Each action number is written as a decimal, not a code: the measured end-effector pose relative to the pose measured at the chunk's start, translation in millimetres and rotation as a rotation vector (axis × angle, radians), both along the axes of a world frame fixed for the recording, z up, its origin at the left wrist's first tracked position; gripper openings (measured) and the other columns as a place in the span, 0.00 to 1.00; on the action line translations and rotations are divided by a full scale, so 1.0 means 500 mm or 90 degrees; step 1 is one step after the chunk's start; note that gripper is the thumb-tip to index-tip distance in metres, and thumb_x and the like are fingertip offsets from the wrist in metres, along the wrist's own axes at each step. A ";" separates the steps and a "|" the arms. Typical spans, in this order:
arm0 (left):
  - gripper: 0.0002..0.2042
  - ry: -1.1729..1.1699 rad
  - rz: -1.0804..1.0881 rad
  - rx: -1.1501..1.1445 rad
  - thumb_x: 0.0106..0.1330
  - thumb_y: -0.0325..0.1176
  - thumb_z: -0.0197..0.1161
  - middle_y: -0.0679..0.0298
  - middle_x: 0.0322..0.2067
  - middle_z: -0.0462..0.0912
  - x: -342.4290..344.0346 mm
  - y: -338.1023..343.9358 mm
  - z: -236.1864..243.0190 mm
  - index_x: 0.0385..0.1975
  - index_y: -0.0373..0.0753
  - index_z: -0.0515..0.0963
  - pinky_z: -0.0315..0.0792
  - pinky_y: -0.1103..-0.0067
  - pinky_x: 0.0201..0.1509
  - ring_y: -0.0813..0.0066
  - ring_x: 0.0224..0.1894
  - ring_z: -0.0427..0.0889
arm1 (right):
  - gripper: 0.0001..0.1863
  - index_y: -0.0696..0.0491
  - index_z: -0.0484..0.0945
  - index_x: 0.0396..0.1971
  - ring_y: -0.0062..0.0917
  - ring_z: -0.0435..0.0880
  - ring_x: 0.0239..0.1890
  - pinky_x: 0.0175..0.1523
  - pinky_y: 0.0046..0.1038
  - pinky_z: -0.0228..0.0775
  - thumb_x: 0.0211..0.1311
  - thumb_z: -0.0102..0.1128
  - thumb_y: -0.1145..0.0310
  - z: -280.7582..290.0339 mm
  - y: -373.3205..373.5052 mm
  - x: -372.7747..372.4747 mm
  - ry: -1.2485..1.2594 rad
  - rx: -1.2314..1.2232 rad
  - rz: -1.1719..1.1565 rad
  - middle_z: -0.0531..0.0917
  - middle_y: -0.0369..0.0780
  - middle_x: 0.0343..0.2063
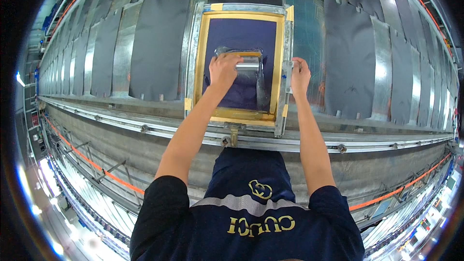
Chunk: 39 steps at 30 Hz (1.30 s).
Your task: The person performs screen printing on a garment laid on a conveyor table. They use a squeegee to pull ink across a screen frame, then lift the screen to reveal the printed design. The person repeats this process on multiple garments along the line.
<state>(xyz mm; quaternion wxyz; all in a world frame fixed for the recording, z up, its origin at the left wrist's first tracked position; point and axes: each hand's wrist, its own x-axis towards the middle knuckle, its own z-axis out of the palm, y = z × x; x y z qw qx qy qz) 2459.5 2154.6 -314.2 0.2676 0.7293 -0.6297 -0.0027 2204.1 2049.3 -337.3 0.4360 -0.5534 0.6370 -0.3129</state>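
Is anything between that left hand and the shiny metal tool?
Nothing visible: the left hand grips the shiny metal tool directly, over the dark screen. The right hand is apart, at the right edge of the yellow-lined frame.

I am counting: one left hand and one right hand, both mine; one silver bar; one yellow-edged frame; four visible orange strips, two running near, two far, splitting evenly left and right.
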 end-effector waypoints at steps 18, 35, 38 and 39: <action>0.13 0.016 0.049 0.126 0.58 0.25 0.65 0.73 0.40 0.91 0.012 -0.018 -0.012 0.37 0.53 0.90 0.73 0.63 0.52 0.66 0.46 0.85 | 0.12 0.53 0.85 0.47 0.22 0.65 0.19 0.28 0.35 0.57 0.78 0.52 0.67 -0.029 -0.007 -0.003 0.013 -0.066 0.025 0.70 0.37 0.16; 0.20 0.137 -0.011 0.045 0.51 0.28 0.71 0.74 0.49 0.89 0.061 0.309 0.084 0.46 0.50 0.87 0.73 0.68 0.51 0.69 0.48 0.84 | 0.12 0.54 0.85 0.47 0.28 0.79 0.27 0.38 0.34 0.69 0.76 0.54 0.65 0.084 0.006 0.173 0.071 -0.193 0.076 0.83 0.41 0.27; 0.23 0.066 -0.058 0.058 0.52 0.29 0.71 0.73 0.54 0.87 0.191 0.343 0.077 0.52 0.51 0.86 0.73 0.67 0.55 0.69 0.53 0.82 | 0.13 0.54 0.85 0.46 0.31 0.80 0.30 0.40 0.35 0.70 0.77 0.54 0.65 0.045 0.076 0.332 0.052 -0.218 0.084 0.85 0.43 0.29; 0.24 0.029 -0.103 0.073 0.52 0.29 0.71 0.74 0.56 0.86 0.248 0.366 0.072 0.53 0.52 0.85 0.73 0.67 0.56 0.69 0.54 0.81 | 0.13 0.54 0.85 0.46 0.32 0.81 0.31 0.40 0.36 0.70 0.77 0.54 0.65 0.028 0.108 0.397 0.037 -0.201 0.088 0.85 0.43 0.30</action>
